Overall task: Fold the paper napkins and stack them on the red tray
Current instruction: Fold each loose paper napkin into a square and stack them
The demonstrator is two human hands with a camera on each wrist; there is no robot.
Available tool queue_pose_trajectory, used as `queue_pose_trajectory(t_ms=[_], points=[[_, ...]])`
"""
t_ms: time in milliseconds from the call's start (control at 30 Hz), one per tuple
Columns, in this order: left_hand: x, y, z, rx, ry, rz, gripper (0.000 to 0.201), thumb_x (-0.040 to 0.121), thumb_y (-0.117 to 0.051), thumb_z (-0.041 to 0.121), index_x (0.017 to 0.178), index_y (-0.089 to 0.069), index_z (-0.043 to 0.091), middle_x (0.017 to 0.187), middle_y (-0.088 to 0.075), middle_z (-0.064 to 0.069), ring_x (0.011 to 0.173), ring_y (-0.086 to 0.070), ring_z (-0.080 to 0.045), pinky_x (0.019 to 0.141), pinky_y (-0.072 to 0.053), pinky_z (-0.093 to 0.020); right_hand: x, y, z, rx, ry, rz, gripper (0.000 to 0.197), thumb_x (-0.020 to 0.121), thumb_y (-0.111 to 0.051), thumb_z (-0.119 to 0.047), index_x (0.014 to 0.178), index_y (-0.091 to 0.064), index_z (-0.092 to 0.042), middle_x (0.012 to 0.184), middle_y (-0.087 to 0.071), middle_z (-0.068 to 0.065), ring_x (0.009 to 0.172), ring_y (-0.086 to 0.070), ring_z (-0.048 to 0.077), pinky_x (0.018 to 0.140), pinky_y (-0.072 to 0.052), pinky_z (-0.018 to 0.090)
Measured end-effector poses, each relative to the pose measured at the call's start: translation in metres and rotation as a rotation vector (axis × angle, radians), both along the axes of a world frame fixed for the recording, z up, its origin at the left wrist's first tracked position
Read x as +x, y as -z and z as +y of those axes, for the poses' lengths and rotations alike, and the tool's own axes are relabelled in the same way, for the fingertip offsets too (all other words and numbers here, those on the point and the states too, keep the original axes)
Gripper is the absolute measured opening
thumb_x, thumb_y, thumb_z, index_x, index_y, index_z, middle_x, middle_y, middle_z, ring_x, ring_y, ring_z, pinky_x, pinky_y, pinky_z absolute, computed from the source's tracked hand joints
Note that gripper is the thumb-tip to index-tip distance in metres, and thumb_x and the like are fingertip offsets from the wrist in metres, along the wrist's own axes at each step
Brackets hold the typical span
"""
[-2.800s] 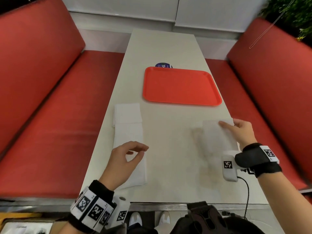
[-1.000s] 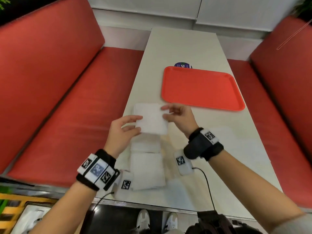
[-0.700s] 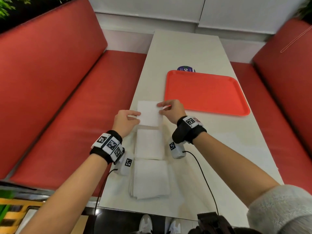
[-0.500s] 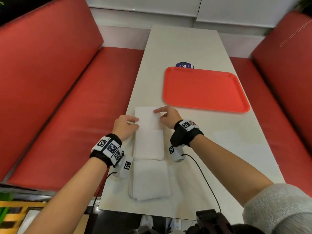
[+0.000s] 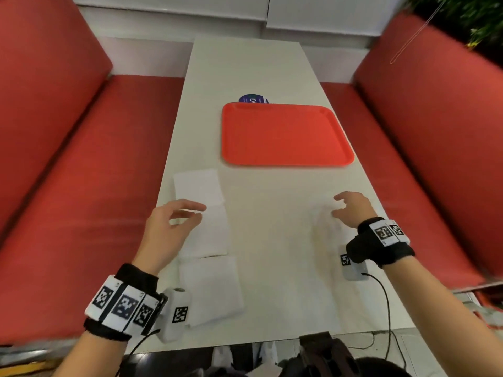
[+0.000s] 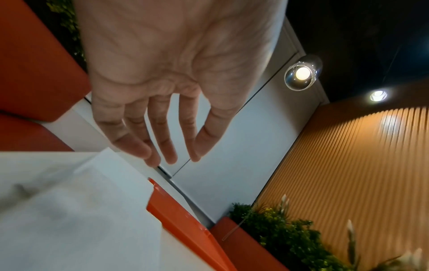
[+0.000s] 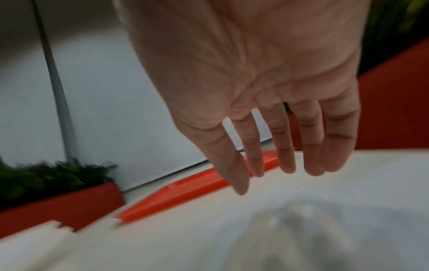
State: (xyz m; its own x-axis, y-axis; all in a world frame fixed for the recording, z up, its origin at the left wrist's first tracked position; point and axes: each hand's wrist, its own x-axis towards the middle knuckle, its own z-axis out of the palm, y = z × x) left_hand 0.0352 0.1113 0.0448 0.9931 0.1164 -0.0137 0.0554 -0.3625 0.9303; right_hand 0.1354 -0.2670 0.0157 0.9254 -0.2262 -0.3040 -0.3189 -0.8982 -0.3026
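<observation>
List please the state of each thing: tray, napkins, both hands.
tray: flat on table, nothing on it
napkins: three in a row at table's left edge, off the tray
left hand: open, above middle napkin
right hand: open, holds nothing

Even, soft indoor light fills the head view, its edges bowed and smeared. The left wrist view is dim, with two glaring ceiling lamps (image 6: 302,73). The right wrist view is motion-blurred; the right hand (image 7: 262,102) casts a vague shadow on the counter (image 7: 383,192).
</observation>
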Motion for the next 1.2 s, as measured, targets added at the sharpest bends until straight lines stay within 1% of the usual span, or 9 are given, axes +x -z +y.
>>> queue_pose_trajectory(t_ms=[200, 333, 500, 600, 700, 800, 967, 1100, 1200], points=[[-0.029, 0.012, -0.035, -0.104, 0.036, 0.002, 0.02, 0.088, -0.064, 0.003, 0.088, -0.073, 0.02, 0.096, -0.074, 0.009, 0.093, -0.065, -0.008, 0.077, -0.05, -0.018, -0.029, 0.019, -0.029, -0.087, 0.145, 0.125, 0.105, 0.062, -0.079, -0.061, 0.142, -0.036, -0.01, 0.143, -0.038, 0.017, 0.133, -0.036, 0.039, 0.11, -0.031, 0.046], [-0.045, 0.012, -0.046, -0.137, 0.038, -0.03, 0.022, 0.088, -0.063, 0.0, 0.086, -0.074, 0.018, 0.092, -0.074, 0.006, 0.092, -0.067, -0.012, 0.082, -0.053, -0.029, -0.035, 0.022, -0.026, -0.067, 0.16, 0.123, 0.11, 0.052, -0.087, -0.058, 0.139, -0.039, -0.009, 0.137, -0.037, 0.015, 0.128, -0.039, 0.038, 0.106, -0.037, 0.049], [-0.061, 0.011, -0.05, -0.145, 0.004, -0.037, 0.022, 0.088, -0.062, -0.001, 0.083, -0.073, 0.018, 0.089, -0.074, 0.006, 0.091, -0.067, -0.014, 0.09, -0.051, -0.049, -0.038, 0.017, -0.025, 0.034, 0.163, 0.082, 0.101, 0.052, -0.092, -0.042, 0.135, -0.043, -0.01, 0.133, -0.048, 0.012, 0.121, -0.05, 0.032, 0.097, -0.044, 0.041], [-0.067, 0.01, -0.05, -0.153, -0.003, -0.034, 0.023, 0.088, -0.062, -0.001, 0.083, -0.073, 0.018, 0.089, -0.074, 0.006, 0.092, -0.067, -0.015, 0.091, -0.05, -0.051, -0.04, 0.012, -0.024, 0.077, 0.173, -0.011, 0.076, 0.062, -0.089, -0.033, 0.125, -0.055, -0.01, 0.124, -0.059, 0.012, 0.113, -0.055, 0.031, 0.087, -0.044, 0.035], [-0.068, 0.008, -0.052, -0.187, 0.012, -0.036, 0.02, 0.088, -0.062, -0.001, 0.087, -0.072, 0.016, 0.089, -0.074, 0.001, 0.09, -0.068, -0.018, 0.088, -0.052, -0.044, -0.044, -0.002, -0.017, 0.213, 0.148, -0.178, 0.042, 0.077, -0.079, -0.026, 0.112, -0.067, -0.007, 0.108, -0.067, 0.013, 0.103, -0.061, 0.032, 0.079, -0.042, 0.03], [-0.067, 0.001, -0.058, -0.327, 0.029, -0.012, 0.016, 0.088, -0.061, -0.003, 0.094, -0.072, 0.009, 0.086, -0.074, -0.007, 0.083, -0.069, -0.023, 0.075, -0.051, -0.023, -0.057, -0.027, -0.001, 0.598, 0.086, -0.261, 0.017, 0.082, -0.074, -0.018, 0.096, -0.073, -0.009, 0.09, -0.074, 0.01, 0.088, -0.07, 0.03, 0.078, -0.054, 0.037], [-0.059, -0.018, -0.083, -0.463, 0.1, 0.038, 0.017, 0.093, -0.059, 0.013, 0.1, -0.071, 0.005, 0.088, -0.074, -0.013, 0.08, -0.069, -0.023, 0.073, -0.048, -0.03, -0.086, -0.084, 0.035, 1.164, -0.07, -0.225, 0.028, 0.085, -0.066, -0.012, 0.112, -0.068, -0.007, 0.098, -0.075, 0.01, 0.084, -0.072, 0.019, 0.068, -0.056, 0.021], [-0.048, -0.036, -0.096, -0.534, 0.135, 0.081, 0.039, 0.089, -0.062, 0.04, 0.098, -0.072, 0.002, 0.087, -0.074, -0.015, 0.076, -0.068, -0.024, 0.07, -0.049, -0.03, -0.101, -0.097, 0.058, 1.274, -0.104, -0.179, 0.031, 0.083, -0.066, -0.012, 0.114, -0.067, -0.006, 0.096, -0.075, 0.013, 0.08, -0.072, 0.018, 0.064, -0.056, 0.022], [-0.046, -0.042, -0.097, -0.623, 0.104, 0.058, 0.051, 0.081, -0.069, 0.044, 0.091, -0.07, -0.006, 0.087, -0.071, -0.024, 0.074, -0.067, -0.027, 0.068, -0.053, -0.032, -0.112, -0.088, 0.076, 1.275, -0.098, -0.147, 0.029, 0.082, -0.069, -0.012, 0.11, -0.069, -0.006, 0.097, -0.074, 0.018, 0.082, -0.072, 0.024, 0.07, -0.059, 0.03]])
